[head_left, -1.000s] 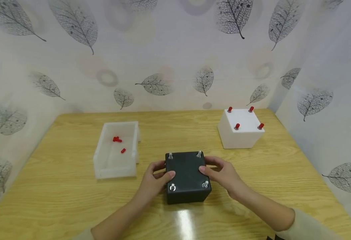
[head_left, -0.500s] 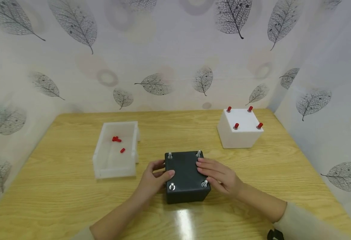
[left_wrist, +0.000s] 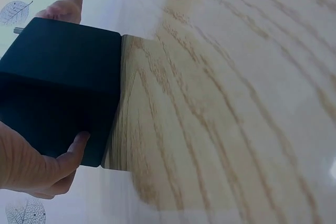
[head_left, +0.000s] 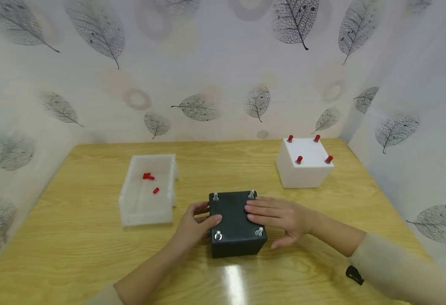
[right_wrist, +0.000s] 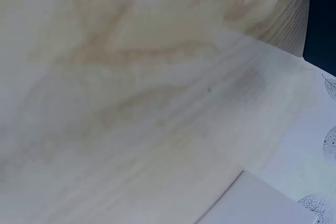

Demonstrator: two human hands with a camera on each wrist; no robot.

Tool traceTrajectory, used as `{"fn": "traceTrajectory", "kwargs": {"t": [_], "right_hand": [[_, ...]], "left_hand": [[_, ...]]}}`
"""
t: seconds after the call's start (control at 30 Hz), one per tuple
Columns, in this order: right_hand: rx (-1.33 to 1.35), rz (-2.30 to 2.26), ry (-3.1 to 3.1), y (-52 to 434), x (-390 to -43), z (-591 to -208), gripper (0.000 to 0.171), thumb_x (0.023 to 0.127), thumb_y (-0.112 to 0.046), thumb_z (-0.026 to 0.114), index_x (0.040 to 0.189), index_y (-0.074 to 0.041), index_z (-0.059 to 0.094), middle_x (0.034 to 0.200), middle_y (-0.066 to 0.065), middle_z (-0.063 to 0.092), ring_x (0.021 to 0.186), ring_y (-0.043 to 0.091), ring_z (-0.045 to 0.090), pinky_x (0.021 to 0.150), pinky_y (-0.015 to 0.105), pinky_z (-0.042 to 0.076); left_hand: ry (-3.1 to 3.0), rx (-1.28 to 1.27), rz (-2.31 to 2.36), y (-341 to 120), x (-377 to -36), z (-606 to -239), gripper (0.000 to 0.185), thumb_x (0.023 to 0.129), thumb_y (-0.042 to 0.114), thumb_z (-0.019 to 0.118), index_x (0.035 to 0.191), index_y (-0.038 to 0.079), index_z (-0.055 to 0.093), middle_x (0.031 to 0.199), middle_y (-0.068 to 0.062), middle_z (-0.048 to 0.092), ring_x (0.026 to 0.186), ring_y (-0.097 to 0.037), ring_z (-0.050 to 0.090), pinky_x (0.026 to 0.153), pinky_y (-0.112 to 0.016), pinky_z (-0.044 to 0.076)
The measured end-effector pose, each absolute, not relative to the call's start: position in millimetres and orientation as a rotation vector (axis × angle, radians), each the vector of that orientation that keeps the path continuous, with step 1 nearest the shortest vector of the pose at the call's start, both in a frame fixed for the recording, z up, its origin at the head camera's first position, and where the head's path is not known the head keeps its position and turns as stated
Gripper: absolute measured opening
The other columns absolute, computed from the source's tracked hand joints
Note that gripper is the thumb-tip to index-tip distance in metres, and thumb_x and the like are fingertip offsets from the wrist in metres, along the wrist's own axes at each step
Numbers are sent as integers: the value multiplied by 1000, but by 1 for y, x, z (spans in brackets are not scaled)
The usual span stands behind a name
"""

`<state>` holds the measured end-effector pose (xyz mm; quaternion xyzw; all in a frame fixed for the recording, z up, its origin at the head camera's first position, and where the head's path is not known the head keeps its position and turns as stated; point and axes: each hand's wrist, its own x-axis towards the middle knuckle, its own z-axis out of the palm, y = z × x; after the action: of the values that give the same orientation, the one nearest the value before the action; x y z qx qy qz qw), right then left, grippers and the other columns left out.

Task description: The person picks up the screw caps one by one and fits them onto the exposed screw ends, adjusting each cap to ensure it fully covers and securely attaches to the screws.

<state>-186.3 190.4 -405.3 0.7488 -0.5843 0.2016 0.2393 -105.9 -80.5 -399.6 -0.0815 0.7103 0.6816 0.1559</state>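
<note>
A black box (head_left: 232,243) stands on the table in the head view, with a metal bolt (head_left: 218,236) upright at each top corner. My left hand (head_left: 194,224) grips its left side, thumb on the top face and fingers down the side. On the right, the straight fingers of my right hand (head_left: 284,216) lie over the top's right edge, between the two right bolts, thumb spread away. The left wrist view shows the box (left_wrist: 63,51) from the side, with the left hand (left_wrist: 42,163) on it. Only a dark corner of the box (right_wrist: 323,24) enters the right wrist view.
A translucent white bin (head_left: 146,219) holding several small red caps (head_left: 156,190) sits to the left. At the back right is a white box (head_left: 301,176) with red-capped bolts. A small black object (head_left: 354,274) shows beside the right sleeve. Leaf-patterned curtain (head_left: 215,63) surrounds the table (head_left: 74,237).
My right hand has gone from gripping the box's right side, thumb on top, to laying straight fingers over its top edge. The left hand and the box have stayed in place.
</note>
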Motion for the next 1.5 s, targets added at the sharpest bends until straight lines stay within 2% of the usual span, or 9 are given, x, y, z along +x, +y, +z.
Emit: {"fn": "traceTrajectory", "kwargs": {"t": [0.27, 0.6, 1.07, 1.37, 1.5], "right_hand": [[2135, 491, -1628, 180, -192, -399, 76, 89, -55, 55, 129, 9, 49, 133, 26, 51, 124, 40, 48, 106, 47, 38], [2168, 406, -1675, 167, -189, -394, 86, 79, -59, 65, 132, 7, 47, 135, 23, 51, 126, 37, 48, 105, 46, 39], [2168, 400, -1724, 159, -189, -392, 88, 84, -67, 53, 134, 5, 46, 139, 20, 48, 129, 34, 45, 107, 45, 37], [2149, 365, -1831, 154, -185, -390, 81, 85, -57, 56, 137, 3, 44, 142, 16, 45, 134, 28, 40, 110, 40, 34], [2140, 382, -1809, 153, -186, -391, 77, 85, -55, 55, 135, 3, 46, 140, 17, 48, 132, 28, 43, 109, 39, 35]], "left_hand": [[2053, -230, 1927, -83, -108, -400, 72, 82, 32, 74, 137, 4, 38, 136, -19, 43, 119, -33, 52, 83, -40, 55], [2026, -213, 1942, -79, -111, -400, 70, 83, 31, 74, 137, 2, 38, 136, -21, 43, 121, -35, 50, 83, -40, 55], [2033, -210, 1952, -77, -106, -399, 73, 85, 32, 71, 139, 0, 34, 138, -25, 41, 123, -39, 47, 85, -42, 54], [2037, -204, 1996, -76, -104, -401, 70, 86, 27, 70, 138, -3, 34, 137, -25, 40, 124, -40, 46, 87, -43, 53], [2050, -194, 1992, -76, -105, -401, 72, 86, 29, 70, 138, -4, 34, 138, -26, 40, 124, -41, 46, 88, -43, 53]]}}
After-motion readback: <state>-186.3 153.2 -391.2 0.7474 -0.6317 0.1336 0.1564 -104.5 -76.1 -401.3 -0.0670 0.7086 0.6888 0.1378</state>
